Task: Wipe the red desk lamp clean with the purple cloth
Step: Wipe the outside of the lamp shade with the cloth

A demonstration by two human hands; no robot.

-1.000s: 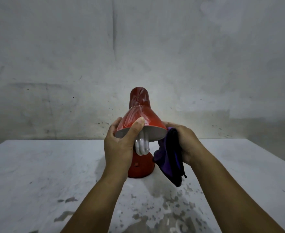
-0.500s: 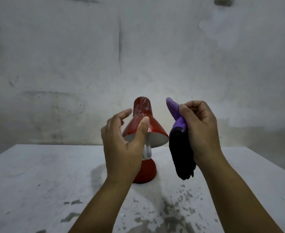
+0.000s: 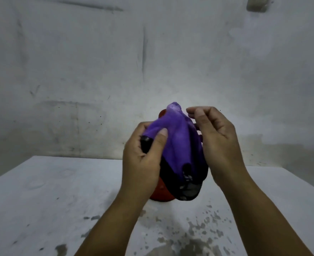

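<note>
The purple cloth (image 3: 176, 137) hangs bunched between my two hands, in front of the red desk lamp (image 3: 161, 195). It hides most of the lamp; only the round base on the table and a sliver of the red top show. My left hand (image 3: 143, 159) pinches the cloth's left side, thumb pressed on the fabric. My right hand (image 3: 219, 141) is at the cloth's right edge with its lower fingers curled behind the fabric. Its thumb and forefinger are bent just above the cloth.
The lamp stands on a white table (image 3: 60, 200) with worn grey patches near the front. A stained grey wall (image 3: 115, 71) rises right behind the table's far edge.
My left hand let go of the lamp shade and took hold of the cloth. My right hand brought the cloth in front of the lamp, and it now spreads between both hands.
</note>
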